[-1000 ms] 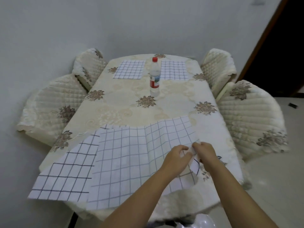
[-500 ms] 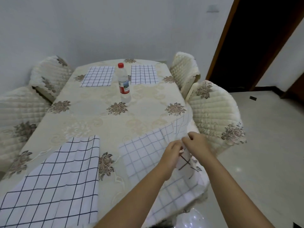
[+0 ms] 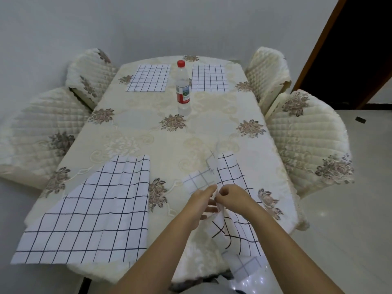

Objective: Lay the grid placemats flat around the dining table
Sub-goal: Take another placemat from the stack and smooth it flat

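Placemat (image 3: 230,172) bunches, pinched by left hand (image 3: 198,205), right hand (image 3: 232,197).

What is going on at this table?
At the near right corner of the cloth-covered dining table, a person's left hand and right hand hold a white fabric placemat with dark grid lines, partly folded. The near left placemat, far left placemat and far right placemat lie flat; a clear red-capped plastic bottle stands near the far two.

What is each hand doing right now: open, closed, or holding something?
Left hand: fingers touch the near-right placemat; whether they grip it cannot be told.
Right hand: pinches that placemat's raised fold.
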{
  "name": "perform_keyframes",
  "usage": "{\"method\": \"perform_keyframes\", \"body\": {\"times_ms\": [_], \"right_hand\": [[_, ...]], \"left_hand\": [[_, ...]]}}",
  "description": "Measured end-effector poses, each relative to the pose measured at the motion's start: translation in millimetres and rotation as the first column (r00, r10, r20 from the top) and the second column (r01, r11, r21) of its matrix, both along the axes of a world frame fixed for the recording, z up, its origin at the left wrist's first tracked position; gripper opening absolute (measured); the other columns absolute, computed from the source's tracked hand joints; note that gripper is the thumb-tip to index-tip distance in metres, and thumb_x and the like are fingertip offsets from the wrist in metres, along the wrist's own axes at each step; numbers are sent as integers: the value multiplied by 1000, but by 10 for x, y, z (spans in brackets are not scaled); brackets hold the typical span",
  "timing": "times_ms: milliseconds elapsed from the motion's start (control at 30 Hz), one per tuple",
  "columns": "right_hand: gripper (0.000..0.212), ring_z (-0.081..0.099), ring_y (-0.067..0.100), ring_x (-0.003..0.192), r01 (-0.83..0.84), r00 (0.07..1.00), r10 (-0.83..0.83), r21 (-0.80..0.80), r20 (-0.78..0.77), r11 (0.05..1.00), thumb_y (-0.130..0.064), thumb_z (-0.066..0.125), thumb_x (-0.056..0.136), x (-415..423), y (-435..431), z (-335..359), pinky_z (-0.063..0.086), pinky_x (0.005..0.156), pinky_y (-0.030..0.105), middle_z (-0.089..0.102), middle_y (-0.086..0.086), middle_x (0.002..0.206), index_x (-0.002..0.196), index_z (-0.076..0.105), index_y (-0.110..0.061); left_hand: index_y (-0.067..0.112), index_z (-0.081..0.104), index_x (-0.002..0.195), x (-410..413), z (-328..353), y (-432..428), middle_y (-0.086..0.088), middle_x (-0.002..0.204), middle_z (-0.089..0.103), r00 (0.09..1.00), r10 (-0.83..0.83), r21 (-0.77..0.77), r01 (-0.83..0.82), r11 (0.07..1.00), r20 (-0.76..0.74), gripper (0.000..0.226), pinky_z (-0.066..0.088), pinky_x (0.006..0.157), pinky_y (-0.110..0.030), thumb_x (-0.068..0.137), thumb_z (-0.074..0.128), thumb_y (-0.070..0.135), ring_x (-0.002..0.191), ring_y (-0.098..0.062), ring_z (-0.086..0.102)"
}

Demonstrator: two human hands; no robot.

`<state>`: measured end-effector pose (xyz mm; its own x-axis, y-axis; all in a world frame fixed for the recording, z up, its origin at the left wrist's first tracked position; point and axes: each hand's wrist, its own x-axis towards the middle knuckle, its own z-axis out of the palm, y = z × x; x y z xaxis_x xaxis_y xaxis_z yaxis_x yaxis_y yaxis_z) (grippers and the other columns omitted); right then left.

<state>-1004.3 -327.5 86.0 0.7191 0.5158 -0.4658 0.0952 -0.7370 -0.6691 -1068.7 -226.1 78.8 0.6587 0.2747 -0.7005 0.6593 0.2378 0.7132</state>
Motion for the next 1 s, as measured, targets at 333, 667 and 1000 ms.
{"method": "perform_keyframes", "body": {"times_ms": [333, 667, 1000], "right_hand": [[12, 59, 22, 80, 306, 950, -298, 84, -96, 948, -22, 55, 88, -11, -333, -351, 42, 66, 28, 58, 2, 82, 77, 55, -16], [55, 42, 36, 117, 580, 797, -509, -178, 326, 795, -16, 63, 83, 153, -1099, -646, 36, 95, 43, 43, 21, 129, 132, 40, -3], [46, 47, 33, 113, 548, 836, -499, -330, 228, 768, -22, 64, 83, 270, -1361, -739, 43, 86, 37, 48, 17, 124, 122, 48, -4]], "left_hand": [[8, 46, 115, -137, -436, 30, -7, 93, 51, 985, -79, 96, 94, 991, -151, 33, 42, 70, -29, 90, 54, 28, 79, -19, 49], [12, 37, 77, -153, -700, -120, -11, 84, 44, 942, -282, 75, 300, 951, -182, 14, 21, 43, -19, 86, 48, 12, 69, -23, 53], [5, 51, 61, -197, -709, -114, -9, 62, 61, 857, -430, 285, 504, 815, -285, 37, 52, 65, -26, 94, 38, 16, 51, -18, 56]]}}
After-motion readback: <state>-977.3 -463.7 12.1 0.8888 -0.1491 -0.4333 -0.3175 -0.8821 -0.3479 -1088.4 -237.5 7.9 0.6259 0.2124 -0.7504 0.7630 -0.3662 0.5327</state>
